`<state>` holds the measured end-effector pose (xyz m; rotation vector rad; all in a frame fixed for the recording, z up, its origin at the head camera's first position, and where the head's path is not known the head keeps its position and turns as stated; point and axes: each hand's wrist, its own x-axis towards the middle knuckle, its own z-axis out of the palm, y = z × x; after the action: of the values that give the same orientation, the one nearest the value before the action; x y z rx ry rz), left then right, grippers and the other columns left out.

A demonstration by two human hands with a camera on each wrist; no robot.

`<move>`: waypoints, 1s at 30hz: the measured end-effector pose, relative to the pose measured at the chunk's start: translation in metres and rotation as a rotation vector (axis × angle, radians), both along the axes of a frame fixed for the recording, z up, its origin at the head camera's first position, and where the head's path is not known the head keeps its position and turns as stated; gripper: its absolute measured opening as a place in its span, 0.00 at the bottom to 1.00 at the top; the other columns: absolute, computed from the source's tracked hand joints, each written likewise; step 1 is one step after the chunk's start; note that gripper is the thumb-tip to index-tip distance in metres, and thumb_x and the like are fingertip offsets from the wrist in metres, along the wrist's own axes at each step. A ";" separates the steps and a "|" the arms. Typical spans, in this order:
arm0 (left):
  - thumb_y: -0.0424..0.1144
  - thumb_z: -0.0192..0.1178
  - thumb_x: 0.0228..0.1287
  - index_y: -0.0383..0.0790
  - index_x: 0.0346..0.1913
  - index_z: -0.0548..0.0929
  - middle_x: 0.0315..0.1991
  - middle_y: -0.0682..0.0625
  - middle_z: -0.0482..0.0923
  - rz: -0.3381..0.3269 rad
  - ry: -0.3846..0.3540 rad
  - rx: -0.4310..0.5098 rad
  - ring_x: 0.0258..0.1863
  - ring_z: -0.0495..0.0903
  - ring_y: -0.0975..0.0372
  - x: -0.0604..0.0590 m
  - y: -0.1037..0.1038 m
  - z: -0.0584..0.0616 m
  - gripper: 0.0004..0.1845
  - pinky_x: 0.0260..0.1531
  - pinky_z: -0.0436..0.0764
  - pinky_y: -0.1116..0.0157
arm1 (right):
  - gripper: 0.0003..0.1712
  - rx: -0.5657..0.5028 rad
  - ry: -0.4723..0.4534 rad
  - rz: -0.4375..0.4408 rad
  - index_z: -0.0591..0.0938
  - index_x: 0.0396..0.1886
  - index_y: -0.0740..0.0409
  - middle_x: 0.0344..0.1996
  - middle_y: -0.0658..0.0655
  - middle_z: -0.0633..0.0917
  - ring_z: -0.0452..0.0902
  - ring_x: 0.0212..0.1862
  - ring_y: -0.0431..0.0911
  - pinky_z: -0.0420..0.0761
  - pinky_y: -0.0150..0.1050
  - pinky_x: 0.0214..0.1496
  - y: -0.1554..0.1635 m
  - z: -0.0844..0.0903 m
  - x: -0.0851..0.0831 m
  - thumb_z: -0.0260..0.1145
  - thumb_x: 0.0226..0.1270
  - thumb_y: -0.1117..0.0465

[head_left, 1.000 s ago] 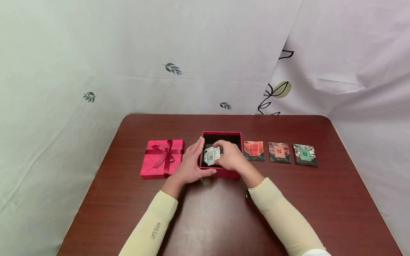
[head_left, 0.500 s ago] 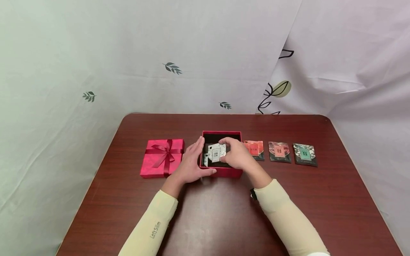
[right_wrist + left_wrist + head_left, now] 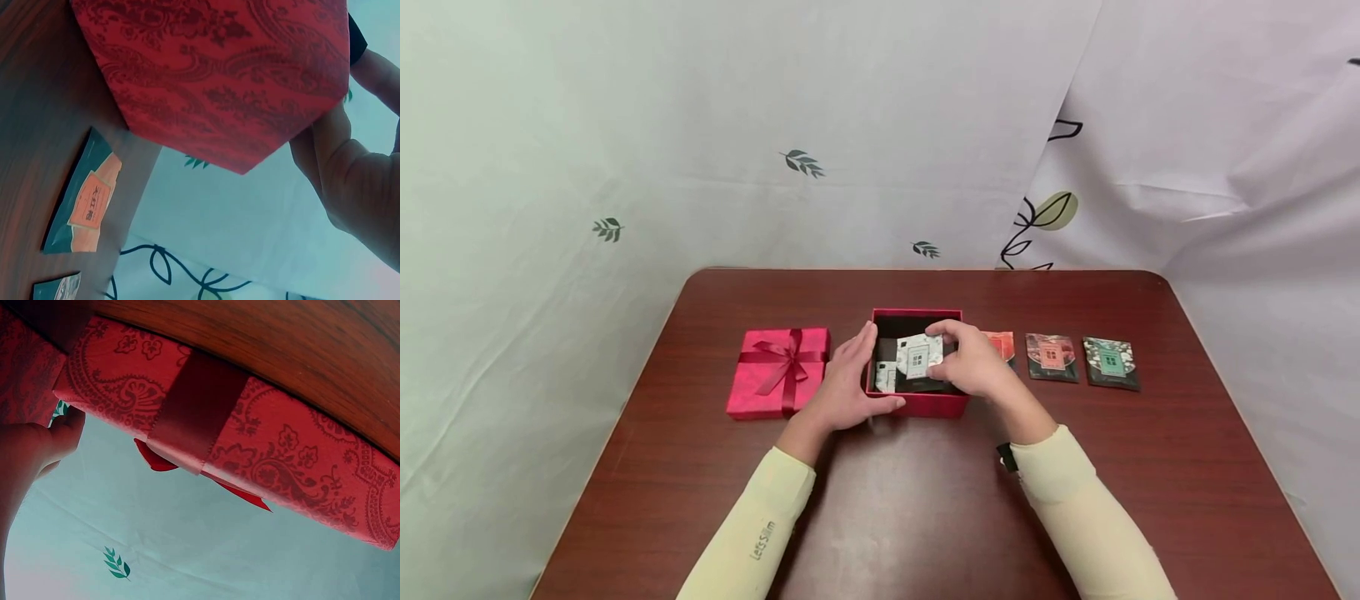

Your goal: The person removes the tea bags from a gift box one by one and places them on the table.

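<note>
White sachet (image 3: 919, 358) sits pinched in the right hand (image 3: 977, 368), fingers and thumb curled round its right edge, held over the open red box (image 3: 917, 403) at the middle of the dark wooden table (image 3: 880, 500). Another pale sachet (image 3: 885, 377) lies inside the box at its left side. Left hand (image 3: 844, 385) rests flat against the box's left wall, fingers straight and the thumb lying along the near wall, gripping nothing. Left of that hand lies the red lid with a ribbon bow (image 3: 779, 371). Right of the box, three sachets lie in a row: an orange sachet (image 3: 1002, 343) partly hidden behind the right hand, a pink sachet (image 3: 1051, 357) and a green sachet (image 3: 1111, 362), each just beside the next.
</note>
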<state>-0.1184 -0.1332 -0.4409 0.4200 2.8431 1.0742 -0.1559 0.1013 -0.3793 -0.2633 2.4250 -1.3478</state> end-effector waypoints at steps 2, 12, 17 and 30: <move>0.62 0.75 0.46 0.50 0.82 0.44 0.80 0.58 0.40 0.003 -0.003 0.002 0.75 0.48 0.52 0.000 0.000 0.000 0.66 0.66 0.58 0.41 | 0.32 -0.020 -0.003 -0.003 0.78 0.62 0.56 0.49 0.62 0.77 0.77 0.36 0.52 0.81 0.41 0.36 0.003 0.000 0.000 0.75 0.56 0.71; 0.62 0.75 0.46 0.52 0.82 0.43 0.80 0.59 0.41 0.006 -0.002 0.000 0.75 0.47 0.54 0.001 0.000 0.000 0.66 0.67 0.58 0.42 | 0.33 -0.143 -0.072 -0.012 0.77 0.63 0.57 0.47 0.62 0.76 0.75 0.45 0.55 0.80 0.42 0.38 0.021 -0.002 0.000 0.73 0.56 0.72; 0.62 0.75 0.45 0.51 0.82 0.44 0.80 0.58 0.41 0.005 0.008 -0.001 0.75 0.48 0.53 0.000 0.000 -0.001 0.66 0.67 0.57 0.42 | 0.33 -0.203 -0.095 -0.028 0.77 0.63 0.58 0.49 0.64 0.76 0.75 0.45 0.56 0.81 0.44 0.39 0.032 -0.004 0.002 0.73 0.55 0.73; 0.60 0.76 0.45 0.50 0.82 0.44 0.80 0.57 0.42 0.008 0.014 0.004 0.75 0.48 0.52 0.001 0.000 -0.001 0.66 0.66 0.57 0.41 | 0.35 -0.344 -0.168 -0.019 0.72 0.66 0.65 0.51 0.69 0.77 0.79 0.44 0.56 0.85 0.44 0.39 0.061 -0.013 0.007 0.71 0.58 0.75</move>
<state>-0.1175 -0.1328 -0.4419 0.4189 2.8579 1.0822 -0.1494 0.1622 -0.3926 -0.2030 2.0573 -1.7191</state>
